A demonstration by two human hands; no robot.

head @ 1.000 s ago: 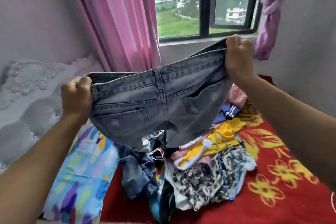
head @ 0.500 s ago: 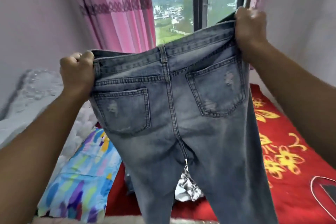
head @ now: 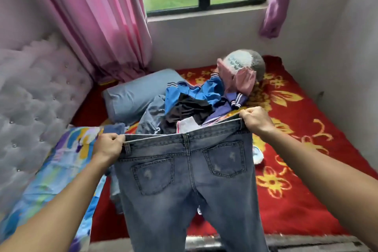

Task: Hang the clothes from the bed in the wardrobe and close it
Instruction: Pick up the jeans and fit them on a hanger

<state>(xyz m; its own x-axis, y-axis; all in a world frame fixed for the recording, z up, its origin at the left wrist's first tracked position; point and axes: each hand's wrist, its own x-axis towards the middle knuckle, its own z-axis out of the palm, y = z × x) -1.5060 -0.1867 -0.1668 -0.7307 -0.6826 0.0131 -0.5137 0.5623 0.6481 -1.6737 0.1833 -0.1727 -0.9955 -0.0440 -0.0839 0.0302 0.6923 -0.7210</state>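
The faded blue denim jeans (head: 184, 182) hang stretched by the waistband between both hands above the near edge of the bed with its red, yellow-flowered blanket (head: 306, 172). Their back pockets face the camera and the legs drop out of view below. The left hand (head: 108, 146) has its fingers curled tight round the waistband's left end. The right hand (head: 255, 120), slightly higher and farther in, is fisted round the right end.

Behind the jeans, a loose pile of blue, black and purple clothes (head: 194, 102) covers the middle of the bed and reaches towards its far edge. A grey-blue pillow (head: 133, 96) and a multicoloured patterned pillow (head: 61, 170) fill the left edge against the grey tufted headboard (head: 36, 98). The widest stretch of visible blanket runs along the right edge, close beside the wall. A pink curtain (head: 102, 16) hangs at the far left corner.
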